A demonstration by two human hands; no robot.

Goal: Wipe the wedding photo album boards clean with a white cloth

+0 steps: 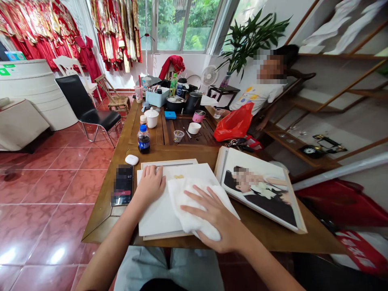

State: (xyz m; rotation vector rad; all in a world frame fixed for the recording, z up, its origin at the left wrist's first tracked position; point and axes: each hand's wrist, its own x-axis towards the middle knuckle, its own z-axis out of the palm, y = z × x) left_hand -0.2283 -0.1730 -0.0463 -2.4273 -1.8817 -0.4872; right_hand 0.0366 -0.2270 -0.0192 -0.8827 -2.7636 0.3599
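A white album-like board (154, 214) with a small gold mark lies flat on the wooden table in front of me, above a pale frame whose edges show. My left hand (150, 184) rests on its left part, fingers stretched out and holding nothing. On the right part, my right hand (212, 216) is spread flat over a folded white cloth (178, 198), pressing it against the board. The cloth's underside is hidden. Right of the board lies a thick photo album (263, 202), slightly turned, with a printed photo of people in formal dress on top.
On the table's left edge lie a phone (123, 184) and a white earbud case (131, 159). Beyond stand a blue-capped bottle (143, 139), a lidded white cup (152, 118) and a red plastic bag (235, 123). A person (260, 95) sits at the far right.
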